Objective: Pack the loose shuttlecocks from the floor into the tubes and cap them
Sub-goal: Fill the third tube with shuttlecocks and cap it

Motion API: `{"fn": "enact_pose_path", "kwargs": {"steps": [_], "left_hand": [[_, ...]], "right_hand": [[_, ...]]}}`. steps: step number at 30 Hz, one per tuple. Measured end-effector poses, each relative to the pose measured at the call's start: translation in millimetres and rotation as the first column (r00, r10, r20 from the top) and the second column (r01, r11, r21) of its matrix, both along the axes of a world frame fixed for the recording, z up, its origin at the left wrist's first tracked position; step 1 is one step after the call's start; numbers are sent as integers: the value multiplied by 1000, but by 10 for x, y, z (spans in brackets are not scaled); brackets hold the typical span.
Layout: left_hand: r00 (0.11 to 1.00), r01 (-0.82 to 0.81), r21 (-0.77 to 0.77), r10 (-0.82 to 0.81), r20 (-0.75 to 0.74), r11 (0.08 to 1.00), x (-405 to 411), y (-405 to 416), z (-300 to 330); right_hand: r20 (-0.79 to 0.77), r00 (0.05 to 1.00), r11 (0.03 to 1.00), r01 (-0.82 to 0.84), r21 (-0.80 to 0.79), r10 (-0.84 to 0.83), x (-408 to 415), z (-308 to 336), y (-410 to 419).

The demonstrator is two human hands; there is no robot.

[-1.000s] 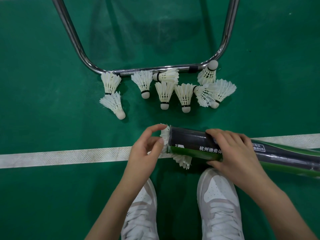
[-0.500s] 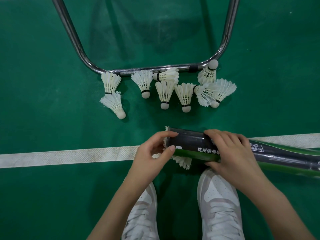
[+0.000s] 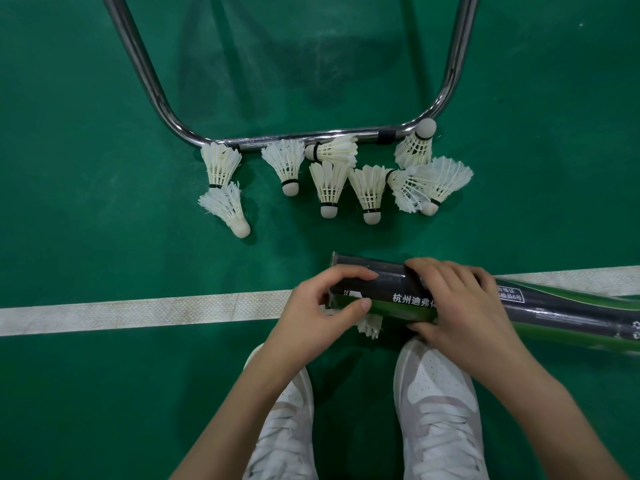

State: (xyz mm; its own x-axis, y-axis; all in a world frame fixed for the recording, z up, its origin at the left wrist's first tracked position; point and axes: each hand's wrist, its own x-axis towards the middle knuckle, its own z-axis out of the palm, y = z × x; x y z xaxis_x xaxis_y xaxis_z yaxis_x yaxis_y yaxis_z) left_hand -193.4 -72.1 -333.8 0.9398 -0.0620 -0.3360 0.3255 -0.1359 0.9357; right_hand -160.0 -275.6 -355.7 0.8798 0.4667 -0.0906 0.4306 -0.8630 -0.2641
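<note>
Two hands hold one dark tube [image 3: 388,292] that lies almost flat above the white court line [image 3: 138,311] and runs off to the right edge of the view. The right hand [image 3: 460,306] is wrapped over the middle of the tube, with the fingers curled on its top and the thumb under it. The left hand [image 3: 322,306] grips the open left end, with the index finger along the upper side and the thumb pressed on the green stripe. Some white feathers [image 3: 370,325] show just below the tube, between both hands; I cannot tell if this shuttlecock is inside the tube or under it.

Nine loose shuttlecocks [image 3: 329,187] lie on the green floor [image 3: 86,168] further from the person, in a rough row just beside the bent bar of a chrome frame [image 3: 301,137]. Most of them point the cork toward the person. On the right side three of them overlap one another, and one cork [image 3: 426,127] touches the corner of the frame. Two white shoes [image 3: 440,410] stand on the floor under the hands.
</note>
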Motion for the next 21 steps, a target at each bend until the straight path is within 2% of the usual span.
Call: {"fn": "enact_pose_path", "kwargs": {"steps": [21], "left_hand": [[998,53,-52,-51,41,997,124,3,-101]], "right_hand": [[10,1000,1000,-21,-9,21,-15,-9,53]]}}
